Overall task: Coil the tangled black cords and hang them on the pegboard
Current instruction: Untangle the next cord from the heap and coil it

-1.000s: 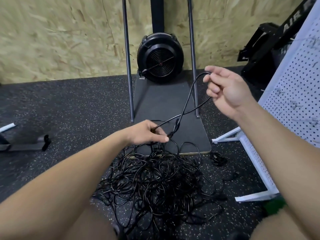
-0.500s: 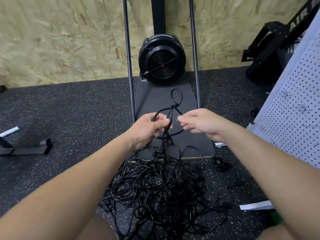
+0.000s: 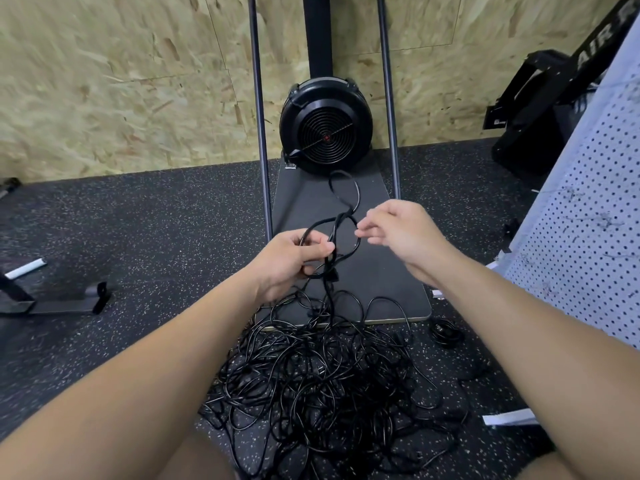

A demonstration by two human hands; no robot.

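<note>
two hands [image 3: 291, 261], one cord tangle [image 3: 322, 386], one pegboard [image 3: 588, 216]

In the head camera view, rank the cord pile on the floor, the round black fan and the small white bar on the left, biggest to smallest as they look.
1. Cord pile, though nearness helps it.
2. Fan.
3. White bar.

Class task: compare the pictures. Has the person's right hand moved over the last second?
Yes. The right hand has dropped from level with the black fan to beside the left hand, in front of the dark base plate.
</note>
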